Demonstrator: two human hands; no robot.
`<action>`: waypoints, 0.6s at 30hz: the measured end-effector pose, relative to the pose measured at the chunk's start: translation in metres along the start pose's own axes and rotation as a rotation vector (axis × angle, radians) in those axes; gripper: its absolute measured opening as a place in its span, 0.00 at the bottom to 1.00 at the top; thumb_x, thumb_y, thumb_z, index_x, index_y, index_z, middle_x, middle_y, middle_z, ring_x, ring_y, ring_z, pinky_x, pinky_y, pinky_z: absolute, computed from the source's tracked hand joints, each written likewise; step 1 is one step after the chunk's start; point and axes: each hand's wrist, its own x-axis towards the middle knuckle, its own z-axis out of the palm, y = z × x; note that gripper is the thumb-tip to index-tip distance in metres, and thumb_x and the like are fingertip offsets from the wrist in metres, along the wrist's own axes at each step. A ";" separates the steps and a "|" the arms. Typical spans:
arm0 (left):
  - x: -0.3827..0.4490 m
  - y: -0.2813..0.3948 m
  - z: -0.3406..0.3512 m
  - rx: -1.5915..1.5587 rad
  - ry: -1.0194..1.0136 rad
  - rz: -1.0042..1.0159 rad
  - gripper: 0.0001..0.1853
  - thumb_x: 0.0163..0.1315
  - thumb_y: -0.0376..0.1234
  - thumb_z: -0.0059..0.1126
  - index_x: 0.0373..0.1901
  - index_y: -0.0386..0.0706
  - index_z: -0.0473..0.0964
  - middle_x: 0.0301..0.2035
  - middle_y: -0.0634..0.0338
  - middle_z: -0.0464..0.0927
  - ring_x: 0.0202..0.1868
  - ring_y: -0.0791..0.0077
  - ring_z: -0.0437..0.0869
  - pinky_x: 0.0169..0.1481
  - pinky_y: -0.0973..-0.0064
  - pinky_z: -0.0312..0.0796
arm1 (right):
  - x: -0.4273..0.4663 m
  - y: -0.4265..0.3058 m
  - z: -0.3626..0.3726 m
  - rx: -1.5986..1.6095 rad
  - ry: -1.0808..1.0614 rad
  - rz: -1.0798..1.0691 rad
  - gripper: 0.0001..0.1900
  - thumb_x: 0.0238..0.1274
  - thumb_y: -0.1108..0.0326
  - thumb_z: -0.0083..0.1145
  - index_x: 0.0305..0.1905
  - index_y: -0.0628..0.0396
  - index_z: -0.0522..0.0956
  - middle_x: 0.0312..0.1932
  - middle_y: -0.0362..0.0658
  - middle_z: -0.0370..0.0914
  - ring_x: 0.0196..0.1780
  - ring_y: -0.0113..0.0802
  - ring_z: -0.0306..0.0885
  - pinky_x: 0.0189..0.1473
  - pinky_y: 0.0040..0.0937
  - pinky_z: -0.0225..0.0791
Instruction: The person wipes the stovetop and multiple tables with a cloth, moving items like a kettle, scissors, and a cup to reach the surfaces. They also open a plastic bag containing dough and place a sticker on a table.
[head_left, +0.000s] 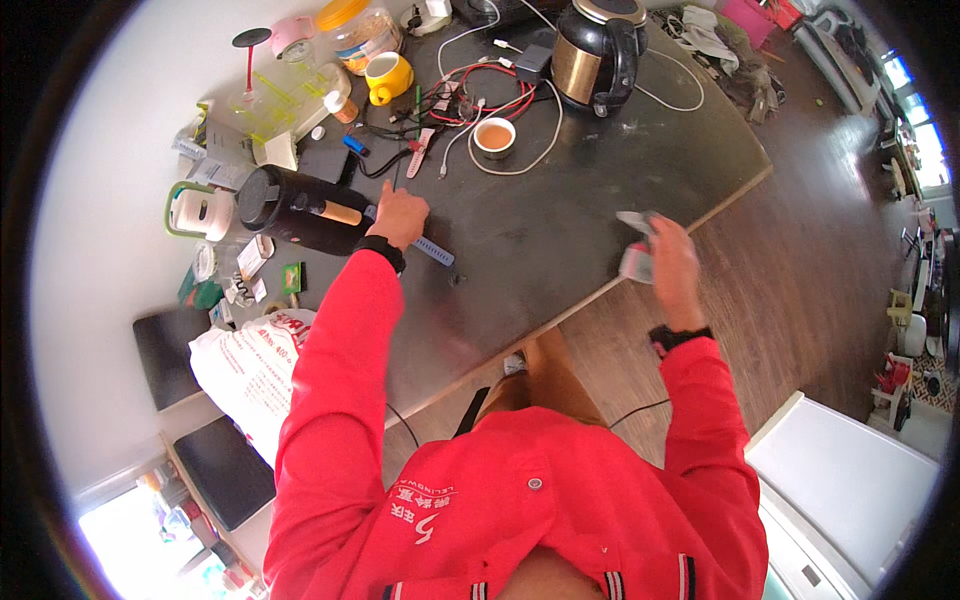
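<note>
My left hand (401, 215) is over the tabletop, with its index finger pointing forward. A blue watch strap (433, 252) shows on both sides of it; whether the fingers grip the strap is hidden. Beside that hand is a black cylindrical vessel (300, 210) with a tan handle. Past the fingertip lies a pale pink watch strap (421, 154) among cables. Near the table's right edge, my right hand (675, 262) holds a small white and red packet (636, 264). A whitish flat piece (634, 220) also juts from its fingers; both are blurred.
On the dark table (540, 217) stand a white cup of brownish liquid (494, 136), a black and gold kettle (585, 64) and a yellow mug (388, 77). Tangled cables (480, 97) spread between them. A white plastic bag (251, 356) sits left of my arm.
</note>
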 end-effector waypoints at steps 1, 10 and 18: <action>0.002 0.000 0.000 -0.033 -0.045 0.003 0.08 0.53 0.35 0.56 0.27 0.48 0.85 0.29 0.56 0.84 0.40 0.55 0.84 0.63 0.47 0.63 | 0.008 -0.028 0.014 0.036 -0.027 -0.038 0.14 0.63 0.70 0.52 0.53 0.55 0.77 0.58 0.47 0.76 0.60 0.45 0.73 0.62 0.40 0.66; -0.007 -0.018 -0.007 -0.265 -0.158 0.112 0.06 0.47 0.35 0.57 0.23 0.50 0.84 0.26 0.56 0.83 0.33 0.55 0.85 0.44 0.54 0.72 | 0.023 -0.189 0.122 0.103 -0.151 -0.641 0.17 0.52 0.66 0.57 0.48 0.55 0.76 0.51 0.40 0.72 0.60 0.40 0.69 0.49 0.35 0.69; -0.008 -0.013 -0.009 -0.745 0.118 -0.084 0.10 0.52 0.33 0.56 0.36 0.44 0.79 0.33 0.51 0.82 0.39 0.51 0.83 0.45 0.58 0.74 | 0.095 -0.206 0.174 -0.192 -0.049 -0.511 0.21 0.57 0.66 0.52 0.57 0.56 0.75 0.58 0.39 0.71 0.63 0.37 0.66 0.52 0.34 0.64</action>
